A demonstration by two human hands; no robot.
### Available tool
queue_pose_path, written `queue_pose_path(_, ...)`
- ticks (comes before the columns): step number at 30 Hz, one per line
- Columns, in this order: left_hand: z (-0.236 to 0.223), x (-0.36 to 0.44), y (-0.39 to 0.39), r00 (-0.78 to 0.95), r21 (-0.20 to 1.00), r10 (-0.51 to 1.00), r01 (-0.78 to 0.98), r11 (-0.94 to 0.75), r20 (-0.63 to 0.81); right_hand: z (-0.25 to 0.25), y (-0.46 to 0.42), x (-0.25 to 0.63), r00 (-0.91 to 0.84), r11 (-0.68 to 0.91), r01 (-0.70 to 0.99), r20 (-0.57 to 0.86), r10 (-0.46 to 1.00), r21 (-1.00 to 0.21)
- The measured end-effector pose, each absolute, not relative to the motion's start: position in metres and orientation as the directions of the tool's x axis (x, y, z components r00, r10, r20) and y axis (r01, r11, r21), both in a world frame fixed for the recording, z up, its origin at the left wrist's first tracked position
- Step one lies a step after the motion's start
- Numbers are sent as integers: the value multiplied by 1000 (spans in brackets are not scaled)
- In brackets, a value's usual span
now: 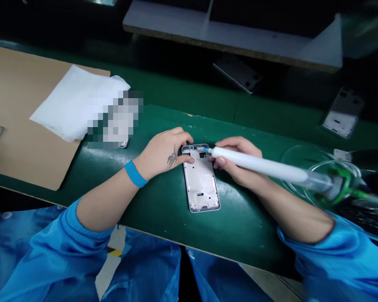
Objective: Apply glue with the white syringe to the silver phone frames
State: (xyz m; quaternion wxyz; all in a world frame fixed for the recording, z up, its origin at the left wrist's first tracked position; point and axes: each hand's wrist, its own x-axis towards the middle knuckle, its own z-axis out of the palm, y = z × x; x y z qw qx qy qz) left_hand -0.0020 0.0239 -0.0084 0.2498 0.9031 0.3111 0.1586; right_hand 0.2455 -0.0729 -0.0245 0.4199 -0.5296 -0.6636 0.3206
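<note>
A phone frame (200, 180), pale inside with small cut-outs, lies flat on the green work surface in front of me. My left hand (171, 153) grips its upper left corner, thumb on the inner face and fingers at the top edge. My right hand (239, 157) is closed around a white glue syringe (258, 161) with a blue tip. That tip points left, at the frame's upper edge; whether it touches cannot be made out. A green fitting and clear tubing (345, 180) sit at the syringe's back end.
Brown cardboard (28, 109) lies on the left with a white sheet (78, 100) on it. More phone frames rest under the shelf (239, 42), one at the back (237, 75) and one at the right (343, 113). The table's front edge is close to my body.
</note>
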Motion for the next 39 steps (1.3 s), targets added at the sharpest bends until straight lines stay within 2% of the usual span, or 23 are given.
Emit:
queue_pose_path(4, -9, -6, 32, 563, 469, 778, 627, -622, 280, -28, -65, 244, -319, 436, 639, 297, 900, -634)
queue_pose_path(7, -3, -8, 37, 438, 397, 818, 721, -568, 373, -31, -26, 230, -291, 422, 731, 315, 903, -535)
queue_pose_path(9, 2, -9, 38, 421, 376, 808, 729, -572, 412, -32, 11, 226, -294, 427, 755, 326, 899, -497)
queue_pose_path(11, 4, -11, 38, 436, 374, 792, 712, -594, 428, -34, 47, 232, -218, 374, 775, 341, 915, -509)
queue_pose_path(15, 1, -15, 40, 485, 379, 772, 679, -629, 412, -39, 83, 283, 190, 19, 804, 287, 939, -595)
queue_pose_path(17, -1, -16, 43, 507, 375, 767, 673, -638, 394, -41, 83, 316, 306, -98, 817, 283, 909, -568)
queue_pose_path(20, -5, -17, 46, 546, 367, 760, 666, -649, 354, -39, 76, 358, 361, -171, 852, 318, 877, -494)
queue_pose_path(24, -7, -16, 49, 590, 367, 748, 651, -664, 304, -34, 73, 373, 369, -224, 878, 299, 880, -423)
queue_pose_path(27, -7, -16, 51, 587, 368, 755, 659, -656, 293, -34, 75, 362, 353, -201, 897, 365, 861, -393)
queue_pose_path(29, -7, -16, 52, 581, 363, 761, 669, -648, 287, -35, 75, 355, 347, -167, 883, 370, 862, -439)
queue_pose_path(33, -7, -16, 49, 575, 390, 770, 665, -637, 277, -38, 72, 352, 388, -171, 805, 285, 876, -568)
queue_pose_path(39, -5, -17, 42, 568, 398, 776, 668, -629, 275, -33, 46, 354, 381, -145, 795, 298, 875, -590)
